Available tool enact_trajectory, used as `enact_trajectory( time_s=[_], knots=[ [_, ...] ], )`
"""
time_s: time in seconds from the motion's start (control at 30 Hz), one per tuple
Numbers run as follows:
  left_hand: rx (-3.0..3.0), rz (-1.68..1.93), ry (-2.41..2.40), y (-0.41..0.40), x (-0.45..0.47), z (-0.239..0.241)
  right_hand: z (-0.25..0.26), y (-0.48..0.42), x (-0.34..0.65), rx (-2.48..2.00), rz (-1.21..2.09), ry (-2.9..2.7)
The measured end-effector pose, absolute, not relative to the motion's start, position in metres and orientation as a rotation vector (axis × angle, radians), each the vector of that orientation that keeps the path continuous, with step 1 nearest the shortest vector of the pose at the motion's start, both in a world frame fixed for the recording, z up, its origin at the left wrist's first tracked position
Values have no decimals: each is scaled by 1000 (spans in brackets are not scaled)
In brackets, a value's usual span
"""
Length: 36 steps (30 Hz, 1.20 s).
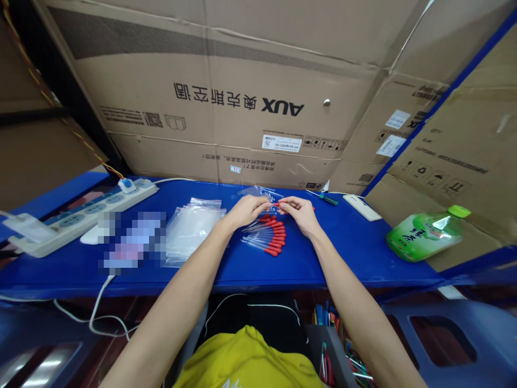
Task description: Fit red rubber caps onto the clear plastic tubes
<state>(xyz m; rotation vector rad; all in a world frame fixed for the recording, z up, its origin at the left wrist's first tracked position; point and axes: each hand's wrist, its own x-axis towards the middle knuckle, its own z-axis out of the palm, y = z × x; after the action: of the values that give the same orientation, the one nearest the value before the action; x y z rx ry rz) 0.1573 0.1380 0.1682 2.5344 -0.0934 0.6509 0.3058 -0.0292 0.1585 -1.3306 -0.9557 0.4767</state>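
My left hand and my right hand meet over the blue table, fingertips pinched close together. Between them shows a small red-handled piece, held from both sides; its details are too small to make out. Just below the hands, several red-handled pieces with thin clear or shiny shafts lie fanned out, handles to the right. Behind my fingers is a loose pile of clear slim tubes or shafts, partly hidden by the left hand. Left of my left forearm lies a stack of clear plastic zip bags.
A green-handled screwdriver and a white flat block lie at the back right. A green bottle lies tilted at the right. Left are a blurred phone on a cable and a power strip. Cardboard walls the back.
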Motion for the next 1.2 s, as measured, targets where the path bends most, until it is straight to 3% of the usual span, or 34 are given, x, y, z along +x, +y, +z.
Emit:
enact_trajectory(
  time_s=[1.2],
  knots=[
    [2464,618,-139,135,160,165,147,-26,308,-1363,489,-1023]
  ],
)
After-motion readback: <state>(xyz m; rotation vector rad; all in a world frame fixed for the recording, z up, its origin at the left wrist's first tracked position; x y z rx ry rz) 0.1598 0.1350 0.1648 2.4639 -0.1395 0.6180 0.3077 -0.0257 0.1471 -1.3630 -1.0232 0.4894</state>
